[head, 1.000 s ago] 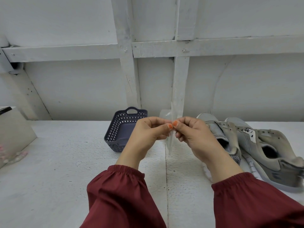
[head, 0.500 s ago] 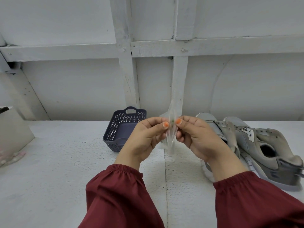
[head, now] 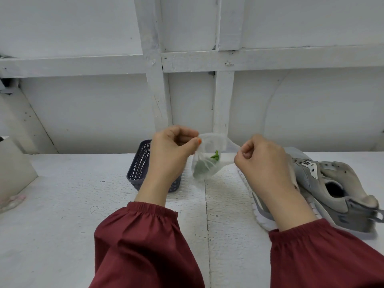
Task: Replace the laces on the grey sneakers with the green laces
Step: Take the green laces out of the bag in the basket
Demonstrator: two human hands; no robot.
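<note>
While my left hand [head: 170, 150] and right hand [head: 264, 161] each pinch an edge of the thin clear bag [head: 207, 163] above the desk [head: 62, 204], the green laces [head: 215, 157] sit bunched inside it. Soft, light and limp, they should lift out by one end. Grey sneakers [head: 332, 183] lie right; the basket [head: 138, 165] hides its contents.

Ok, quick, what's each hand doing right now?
Left hand: closed, pinching one edge of the clear plastic bag with green laces inside.
Right hand: closed, pinching the bag's opposite edge.
</note>
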